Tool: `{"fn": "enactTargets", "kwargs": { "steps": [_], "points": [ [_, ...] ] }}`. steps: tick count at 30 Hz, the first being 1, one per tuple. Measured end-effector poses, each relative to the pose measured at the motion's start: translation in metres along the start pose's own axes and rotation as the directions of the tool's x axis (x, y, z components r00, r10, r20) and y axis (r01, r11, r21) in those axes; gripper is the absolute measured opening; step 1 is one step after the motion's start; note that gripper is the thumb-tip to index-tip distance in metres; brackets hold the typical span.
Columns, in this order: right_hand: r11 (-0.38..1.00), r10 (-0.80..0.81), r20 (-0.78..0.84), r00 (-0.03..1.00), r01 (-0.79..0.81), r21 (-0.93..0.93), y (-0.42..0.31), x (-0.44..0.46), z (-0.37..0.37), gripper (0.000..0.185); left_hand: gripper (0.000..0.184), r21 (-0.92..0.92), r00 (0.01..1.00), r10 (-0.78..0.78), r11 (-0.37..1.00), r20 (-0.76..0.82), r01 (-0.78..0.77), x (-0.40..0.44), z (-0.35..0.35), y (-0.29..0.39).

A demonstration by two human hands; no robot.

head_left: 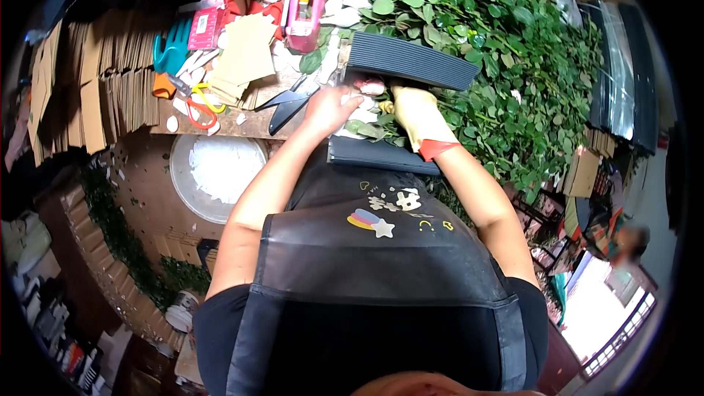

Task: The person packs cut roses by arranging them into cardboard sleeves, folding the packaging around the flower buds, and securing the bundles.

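Note:
My bare left hand (330, 111) is at the left end of two dark corrugated sheets, its thumb bent beside a pale pink rose head (370, 86). What its fingers close on is too small to make out. A pale yellow glove with a red cuff covers my right hand (419, 111). Its fingers curl down among leaves and stems, partly hidden under the raised upper sheet (411, 60). The lower sheet (381, 154) lies against my black apron (381, 249). Green leaves (367, 129) show between the sheets.
Leafy stems (499, 66) heap across the table's right side. Black scissors (290, 103), yellow-and-orange pliers (202, 99), cardboard pieces (242, 59) and a pink tape dispenser (306, 4) lie left. Below the edge stands a basin (176, 169) of white pieces. Folded cardboard (92, 66) stacks far left.

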State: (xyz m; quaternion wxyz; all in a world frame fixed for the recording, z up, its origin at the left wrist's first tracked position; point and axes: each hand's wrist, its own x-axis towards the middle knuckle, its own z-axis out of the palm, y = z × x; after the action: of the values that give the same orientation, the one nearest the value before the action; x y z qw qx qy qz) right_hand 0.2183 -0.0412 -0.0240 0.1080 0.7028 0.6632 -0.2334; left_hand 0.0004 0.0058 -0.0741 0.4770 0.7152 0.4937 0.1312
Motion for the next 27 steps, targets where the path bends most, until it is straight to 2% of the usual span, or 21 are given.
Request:
{"fn": "enactTargets", "kwargs": {
  "steps": [2, 3, 7, 8, 9, 10, 11, 12, 13, 14, 16, 17, 20, 23, 26, 27],
  "points": [
    [0.999, -0.014, -0.038, 0.999, 0.013, -0.042, 0.003, 0.002, 0.011, 0.047, 0.044, -0.166, 0.998, 0.017, 0.986, 0.055, -0.008, -0.002, 0.003, 0.001],
    [0.999, -0.02, -0.056, 0.998, 0.019, -0.029, 0.004, 0.004, 0.014, 0.045, 0.041, -0.242, 1.0, 0.0, 0.97, 0.01, 0.003, -0.006, 0.008, 0.002],
    [1.0, -0.005, -0.091, 0.996, 0.005, 0.003, 0.004, 0.001, 0.014, 0.047, 0.034, -0.581, 0.97, -0.191, 0.811, -0.149, 0.07, -0.018, -0.012, -0.004],
    [0.996, -0.003, -0.022, 1.0, 0.005, 0.093, 0.007, -0.003, 0.006, 0.047, 0.031, -0.641, 0.949, -0.269, 0.76, -0.165, 0.104, -0.019, -0.03, -0.01],
    [0.983, -0.013, 0.049, 0.999, 0.004, 0.184, 0.004, -0.012, -0.017, 0.048, 0.031, -0.646, 0.967, -0.237, 0.754, -0.096, 0.121, -0.019, -0.044, -0.02],
    [0.963, -0.037, 0.119, 0.992, 0.003, 0.27, 0.003, -0.018, -0.033, 0.048, 0.028, -0.443, 0.985, -0.139, 0.893, -0.099, 0.081, -0.02, -0.048, -0.041],
    [0.953, -0.067, 0.152, 0.986, 0.018, 0.301, 0.004, -0.021, -0.036, 0.056, 0.029, -0.305, 0.996, -0.081, 0.95, -0.031, 0.068, -0.026, -0.054, -0.034],
    [0.963, -0.038, 0.164, 0.986, -0.007, 0.269, 0.0, -0.023, -0.035, 0.059, 0.03, -0.159, 0.998, -0.032, 0.987, 0.052, 0.04, -0.031, -0.059, -0.024],
    [0.983, -0.058, 0.088, 0.994, 0.042, 0.177, -0.003, -0.023, -0.025, 0.061, 0.03, -0.059, 0.995, -0.053, 0.997, 0.083, 0.058, -0.032, -0.05, -0.019],
    [0.994, -0.083, 0.013, 0.996, 0.082, 0.075, -0.005, -0.023, -0.014, 0.062, 0.035, -0.09, 0.988, -0.092, 0.991, 0.122, 0.104, -0.033, -0.04, -0.011],
    [0.985, -0.071, -0.046, 0.996, 0.063, -0.161, -0.013, -0.021, -0.001, 0.054, 0.042, 0.003, 0.99, -0.044, 0.999, 0.134, 0.044, -0.03, -0.027, -0.005],
    [0.981, -0.065, -0.061, 0.996, 0.052, -0.188, -0.013, -0.02, 0.004, 0.052, 0.043, 0.036, 0.988, 0.007, 0.999, 0.154, -0.013, -0.025, -0.017, -0.014],
    [0.972, -0.05, -0.078, 0.996, 0.031, -0.233, -0.015, -0.017, 0.009, 0.049, 0.037, 0.017, 0.947, -0.06, 0.998, 0.314, 0.058, -0.02, -0.016, -0.01],
    [0.969, -0.068, -0.124, 0.99, 0.036, -0.243, -0.015, -0.017, 0.016, 0.049, 0.036, -0.182, 0.984, 0.009, 0.983, 0.179, 0.024, -0.03, -0.002, -0.018],
    [0.966, -0.086, -0.153, 0.984, 0.045, -0.254, -0.01, -0.01, 0.02, 0.048, 0.032, -0.478, 0.993, -0.061, 0.873, 0.104, 0.103, -0.038, -0.013, -0.023],
    [0.965, -0.092, -0.15, 0.984, 0.05, -0.259, -0.009, -0.011, 0.021, 0.047, 0.029, -0.524, 0.985, -0.106, 0.836, 0.137, 0.163, -0.04, -0.014, -0.024]
  ]
}}
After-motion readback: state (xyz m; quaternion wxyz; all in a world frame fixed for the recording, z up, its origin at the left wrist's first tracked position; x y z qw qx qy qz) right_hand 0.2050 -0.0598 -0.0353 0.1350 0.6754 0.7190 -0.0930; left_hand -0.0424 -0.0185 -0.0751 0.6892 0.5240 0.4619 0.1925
